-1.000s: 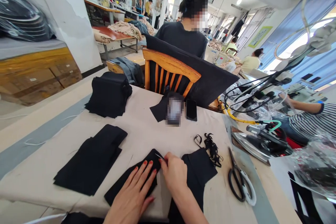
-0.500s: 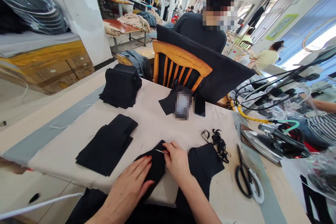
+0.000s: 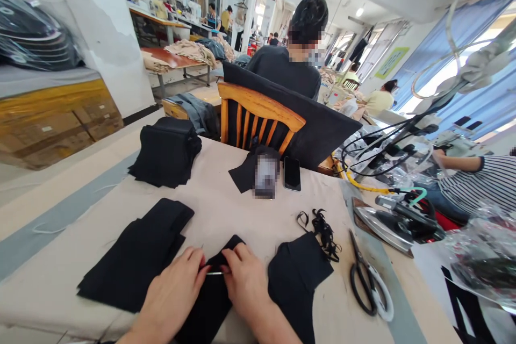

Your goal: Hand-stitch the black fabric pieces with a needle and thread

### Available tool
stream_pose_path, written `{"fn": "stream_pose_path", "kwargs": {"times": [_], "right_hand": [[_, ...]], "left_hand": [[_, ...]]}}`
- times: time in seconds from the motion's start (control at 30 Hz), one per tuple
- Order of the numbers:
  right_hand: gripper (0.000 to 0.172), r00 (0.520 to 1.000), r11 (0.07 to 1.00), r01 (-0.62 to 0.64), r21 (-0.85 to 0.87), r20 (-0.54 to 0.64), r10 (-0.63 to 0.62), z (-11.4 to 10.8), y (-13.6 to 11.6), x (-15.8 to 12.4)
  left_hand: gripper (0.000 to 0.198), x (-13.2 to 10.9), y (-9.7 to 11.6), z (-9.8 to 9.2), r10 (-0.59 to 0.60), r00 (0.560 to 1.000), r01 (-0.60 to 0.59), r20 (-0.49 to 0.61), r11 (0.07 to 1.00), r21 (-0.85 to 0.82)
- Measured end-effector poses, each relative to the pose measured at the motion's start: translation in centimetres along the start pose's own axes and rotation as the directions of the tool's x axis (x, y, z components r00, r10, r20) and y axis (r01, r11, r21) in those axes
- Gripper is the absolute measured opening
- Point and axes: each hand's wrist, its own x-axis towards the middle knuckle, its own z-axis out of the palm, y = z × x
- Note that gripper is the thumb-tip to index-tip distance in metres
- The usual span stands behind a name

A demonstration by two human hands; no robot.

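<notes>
In the head view, the left hand (image 3: 173, 287) and right hand (image 3: 245, 279) are pinching a black fabric piece (image 3: 209, 303) between thumbs and fingers; a thin silvery tool (image 3: 216, 273) is spanning their fingertips. The fabric is lying between flat black fabric pieces (image 3: 137, 258) and black-and-white-handled metal scissors (image 3: 368, 282).

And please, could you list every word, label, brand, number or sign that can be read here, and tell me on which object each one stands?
No text can be read with certainty.
Yellow-green wall sign: too small and blurred to read.
White label on the cardboard box: too small to read.
Pixelated item beside the phone: masked, cannot be read.
Black cloth being handled: no lettering visible.
</notes>
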Motion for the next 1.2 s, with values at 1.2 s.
{"fn": "stream_pose_path", "kwargs": {"times": [1.2], "right_hand": [[0.025,0.981,0.995,0.094,-0.015,-0.169,-0.095,1.5,0.8,-0.8]], "left_hand": [[0.032,1.5,-0.2,0.3,0.074,0.994,-0.075,0.086,0.997,0.001]]}}
